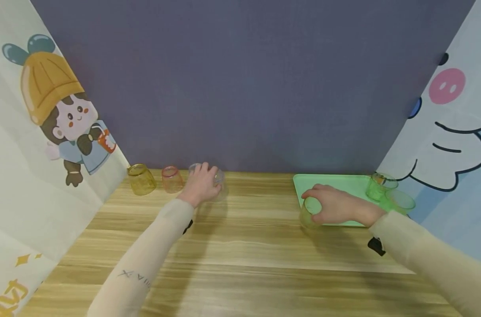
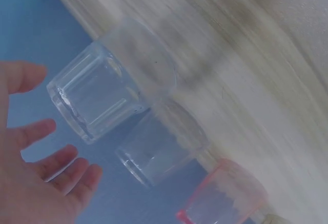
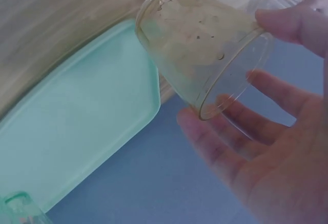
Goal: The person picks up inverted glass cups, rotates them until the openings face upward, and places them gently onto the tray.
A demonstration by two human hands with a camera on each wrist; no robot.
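Two hands: right hand apparently grips yellowish cup.

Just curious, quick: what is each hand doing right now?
Left hand: open, fingers spread at a clear cup, not gripping.
Right hand: holding a yellowish cup beside the green tray.

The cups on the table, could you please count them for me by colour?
Yellow cups: 2
Pink cups: 1
Clear cups: 2
Green cups: 2
Total: 7 cups
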